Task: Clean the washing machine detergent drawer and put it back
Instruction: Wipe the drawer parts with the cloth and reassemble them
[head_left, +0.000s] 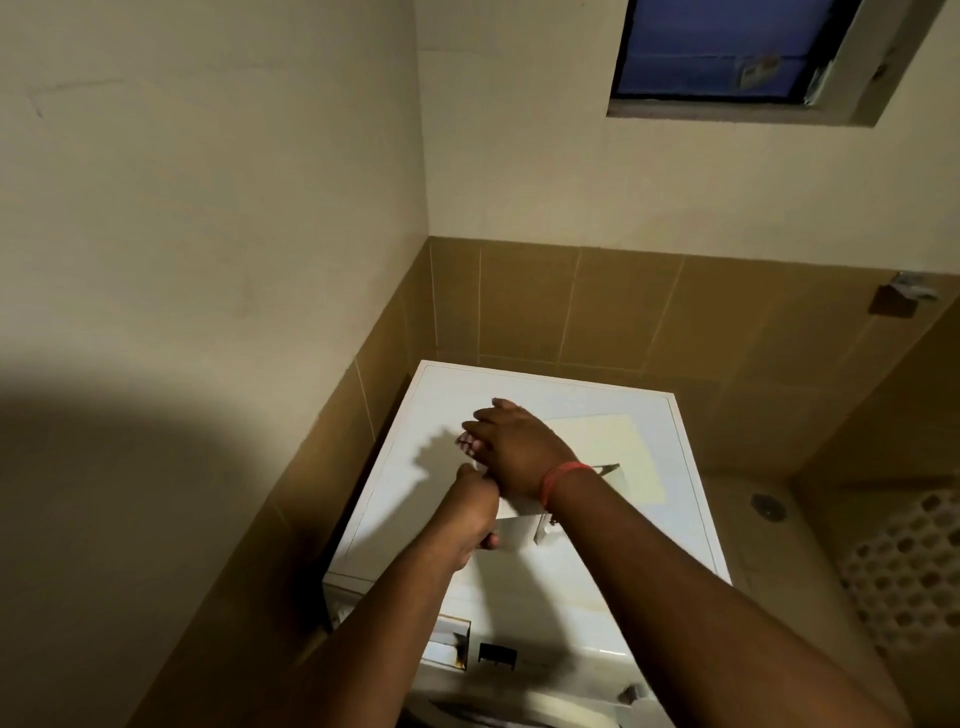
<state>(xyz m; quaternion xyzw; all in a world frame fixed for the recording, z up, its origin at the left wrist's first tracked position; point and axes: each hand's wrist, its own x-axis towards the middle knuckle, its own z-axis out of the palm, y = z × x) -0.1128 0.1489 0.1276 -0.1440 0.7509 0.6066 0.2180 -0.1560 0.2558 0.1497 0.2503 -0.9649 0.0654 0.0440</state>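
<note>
The white detergent drawer lies on top of the white washing machine, mostly covered by my hands. My left hand is shut around its near end. My right hand, with a red thread band at the wrist, lies palm down over the far end with its fingers stretched to the left. What is under the palm is hidden. A grey part of the drawer sticks out to the right of my wrist. The empty drawer slot shows in the machine's front panel, below my left forearm.
A pale yellow sheet lies on the machine top at the right. The machine stands in a corner with tan tiled walls behind and to the left. A floor drain and a white perforated basket are to the right. A window is high up.
</note>
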